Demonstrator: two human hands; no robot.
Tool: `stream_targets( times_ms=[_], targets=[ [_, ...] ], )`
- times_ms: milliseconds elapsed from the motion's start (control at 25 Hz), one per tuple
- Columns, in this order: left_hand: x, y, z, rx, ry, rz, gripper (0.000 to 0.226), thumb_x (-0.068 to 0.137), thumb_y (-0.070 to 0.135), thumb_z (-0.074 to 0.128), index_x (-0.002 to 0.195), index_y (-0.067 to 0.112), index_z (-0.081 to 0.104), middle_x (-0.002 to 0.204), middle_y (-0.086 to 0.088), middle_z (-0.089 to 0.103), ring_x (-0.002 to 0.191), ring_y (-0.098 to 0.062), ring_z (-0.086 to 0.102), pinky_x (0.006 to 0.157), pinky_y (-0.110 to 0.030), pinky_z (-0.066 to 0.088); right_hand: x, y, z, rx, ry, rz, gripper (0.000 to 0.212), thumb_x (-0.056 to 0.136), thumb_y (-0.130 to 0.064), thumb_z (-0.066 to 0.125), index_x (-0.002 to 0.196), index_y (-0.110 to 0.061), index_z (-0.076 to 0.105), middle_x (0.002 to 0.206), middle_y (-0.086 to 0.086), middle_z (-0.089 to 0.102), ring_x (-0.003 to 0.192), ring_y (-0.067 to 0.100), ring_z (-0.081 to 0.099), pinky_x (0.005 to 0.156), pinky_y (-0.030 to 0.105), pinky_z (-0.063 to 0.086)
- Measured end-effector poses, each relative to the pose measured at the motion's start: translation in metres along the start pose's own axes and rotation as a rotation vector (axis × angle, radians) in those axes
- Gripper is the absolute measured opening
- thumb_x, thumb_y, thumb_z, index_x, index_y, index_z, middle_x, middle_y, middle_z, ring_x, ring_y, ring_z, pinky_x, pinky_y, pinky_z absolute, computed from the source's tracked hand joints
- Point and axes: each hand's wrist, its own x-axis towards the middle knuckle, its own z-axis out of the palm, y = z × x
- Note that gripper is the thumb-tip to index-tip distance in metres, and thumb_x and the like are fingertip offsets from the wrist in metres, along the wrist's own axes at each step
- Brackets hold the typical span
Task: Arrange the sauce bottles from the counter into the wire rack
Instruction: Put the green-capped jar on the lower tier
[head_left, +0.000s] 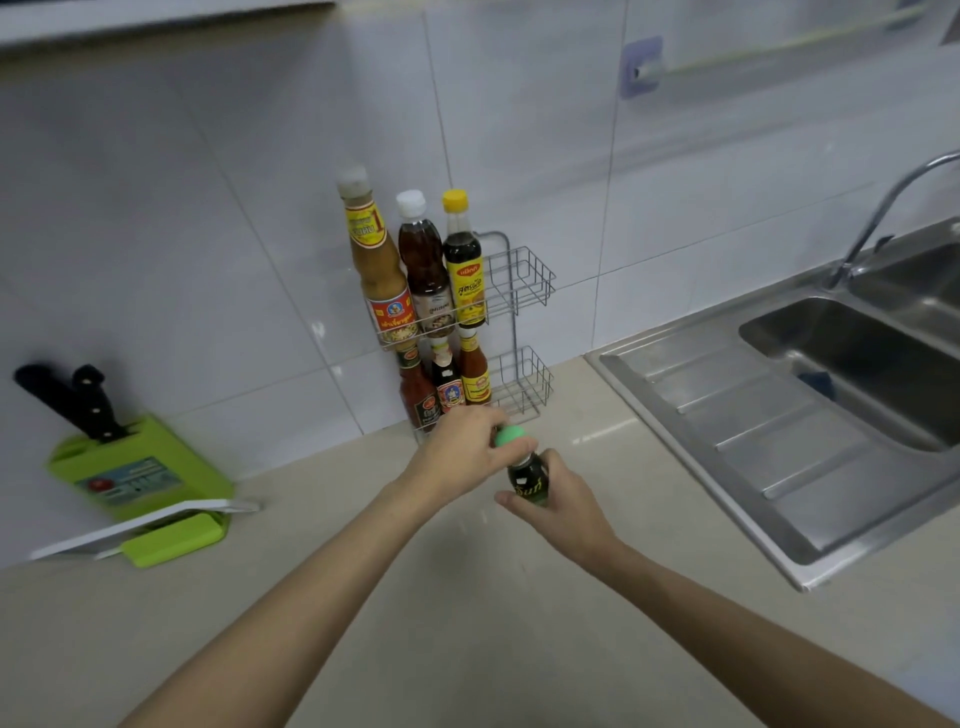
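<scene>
Worktop (363, 597) fills the lower frame, with the sink (727, 395) at right. The wire rack (524, 280) stands at centre against the tiles, three bottles in each tier. Just below the rack, your right hand (563, 501) curls round the dark sauce bottle (529, 480). Your left hand (460, 452) grips its green cap (511, 435).
</scene>
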Motion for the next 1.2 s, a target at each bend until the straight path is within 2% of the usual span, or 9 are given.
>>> stream_targets(
  times_ms=[200, 280, 360, 480, 640, 760, 880, 1040, 1200],
  targets=[
    [0.007, -0.001, -0.005, 0.064, -0.148, -0.07, 0.038, 0.087, 0.048, 0.059, 0.08, 0.011, 0.066, 0.076, -0.004, 0.063, 0.072, -0.023, 0.06, 0.06, -0.037, 0.048, -0.003, -0.005, 0.006, -0.042, 0.025, 0.011, 0.043, 0.074, -0.048, 0.072, 0.09, -0.016, 0.05, 0.076, -0.003, 0.06, 0.067, 0.012, 0.055, 0.059, 0.029, 0.045],
    [0.008, -0.004, -0.015, -0.182, -0.289, -0.033, 0.02, 0.091, 0.029, 0.061, 0.102, 0.015, 0.07, 0.099, -0.003, 0.065, 0.089, -0.023, 0.062, 0.071, -0.038, 0.053, -0.002, -0.007, 0.004, 0.1, -0.038, 0.061, 0.039, 0.073, -0.042, 0.074, 0.091, -0.015, 0.054, 0.075, 0.0, 0.061, 0.064, 0.012, 0.056, 0.061, 0.034, 0.049],
    [0.005, -0.007, -0.024, -0.498, -0.365, -0.094, 0.03, 0.092, 0.017, 0.058, 0.121, 0.024, 0.066, 0.12, 0.005, 0.061, 0.102, -0.015, 0.061, 0.081, -0.032, 0.055, 0.0, -0.011, -0.001, 0.261, -0.158, 0.092, 0.037, 0.072, -0.036, 0.075, 0.095, -0.013, 0.057, 0.076, 0.005, 0.064, 0.063, 0.014, 0.06, 0.067, 0.041, 0.054],
    [0.002, -0.005, -0.022, -0.713, -0.272, -0.162, 0.032, 0.095, 0.029, 0.056, 0.127, 0.031, 0.061, 0.124, 0.009, 0.06, 0.11, -0.009, 0.06, 0.087, -0.031, 0.057, 0.005, -0.024, -0.01, 0.366, -0.249, 0.035, 0.029, 0.079, -0.028, 0.072, 0.098, -0.011, 0.058, 0.076, 0.007, 0.067, 0.063, 0.017, 0.06, 0.067, 0.036, 0.051],
    [0.01, 0.001, -0.017, -0.574, 0.043, -0.199, 0.031, 0.09, 0.039, 0.061, 0.114, 0.02, 0.065, 0.097, -0.005, 0.066, 0.087, -0.021, 0.064, 0.07, -0.034, 0.058, 0.01, -0.041, -0.018, 0.61, -0.246, 0.068, 0.046, 0.092, -0.056, 0.042, 0.095, -0.012, 0.057, 0.069, 0.009, 0.065, 0.055, 0.021, 0.059, 0.058, 0.03, 0.048],
    [0.015, -0.001, -0.027, -0.697, -0.123, -0.18, 0.035, 0.094, 0.021, 0.057, 0.128, 0.021, 0.061, 0.111, -0.001, 0.066, 0.091, -0.013, 0.061, 0.075, -0.028, 0.054, 0.011, -0.039, -0.019, 0.711, -0.255, 0.149, 0.061, 0.097, -0.059, 0.02, 0.096, -0.013, 0.061, 0.069, 0.01, 0.065, 0.057, 0.023, 0.06, 0.059, 0.03, 0.048],
    [0.014, 0.0, -0.027, -0.597, -0.149, -0.249, 0.041, 0.093, 0.046, 0.052, 0.125, 0.021, 0.06, 0.102, -0.003, 0.067, 0.084, -0.016, 0.064, 0.072, -0.032, 0.056, 0.008, -0.039, -0.02, 0.646, -0.271, 0.101, 0.053, 0.097, -0.057, 0.025, 0.101, -0.015, 0.057, 0.074, 0.009, 0.066, 0.061, 0.021, 0.061, 0.061, 0.031, 0.05],
    [0.017, 0.003, -0.017, -0.14, 0.024, -0.119, 0.065, 0.093, 0.062, 0.034, 0.091, 0.005, 0.066, 0.079, -0.012, 0.069, 0.069, -0.022, 0.064, 0.071, -0.04, 0.054, 0.004, -0.043, -0.013, 0.449, -0.244, -0.036, 0.029, 0.087, -0.035, 0.065, 0.107, -0.018, 0.053, 0.077, 0.004, 0.063, 0.066, 0.015, 0.06, 0.063, 0.028, 0.05],
    [0.013, -0.002, -0.035, -0.486, -0.264, -0.024, 0.033, 0.101, 0.038, 0.04, 0.108, 0.014, 0.063, 0.079, -0.006, 0.061, 0.066, -0.014, 0.056, 0.058, -0.028, 0.048, 0.002, -0.043, -0.022, 0.744, -0.482, 0.021, 0.024, 0.08, -0.019, 0.066, 0.093, -0.011, 0.049, 0.063, 0.007, 0.054, 0.05, 0.023, 0.05, 0.051, 0.029, 0.042]
  ],
)
